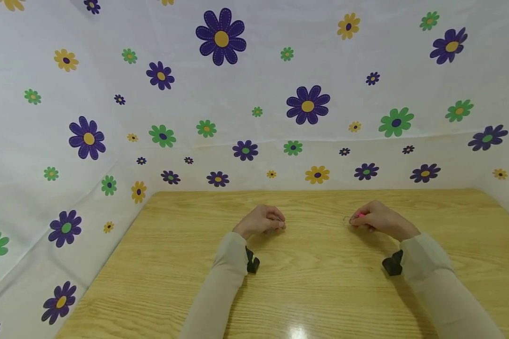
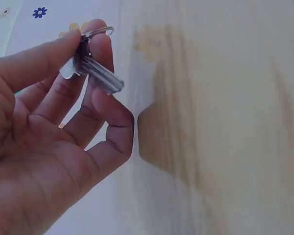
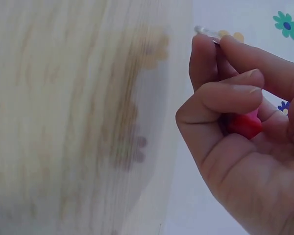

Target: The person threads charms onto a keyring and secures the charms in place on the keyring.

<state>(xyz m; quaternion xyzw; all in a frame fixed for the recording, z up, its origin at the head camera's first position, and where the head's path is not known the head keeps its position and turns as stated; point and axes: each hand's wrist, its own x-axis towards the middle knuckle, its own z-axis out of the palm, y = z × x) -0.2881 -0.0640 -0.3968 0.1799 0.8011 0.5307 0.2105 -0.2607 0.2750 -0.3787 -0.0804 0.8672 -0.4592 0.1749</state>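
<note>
My left hand (image 1: 263,220) pinches a small metal key (image 2: 105,77) between thumb and fingers, just above the table. A thin key ring (image 2: 109,29) sticks out past the fingertips, and a second flat metal piece lies behind the key. Across from it, my right hand (image 1: 379,219) holds a pink-red keychain piece (image 3: 245,125), mostly hidden inside the curled fingers. From its thumb and index fingertip a small metal clasp or ring (image 1: 346,219) points toward the left hand. The two hands are well apart.
Beneath both hands is a light wood-grain table (image 1: 318,282). A white cloth (image 1: 254,80) printed with flowers stands behind it and along its sides. Black wrist mounts (image 1: 393,264) hang under both cuffs, close over the tabletop.
</note>
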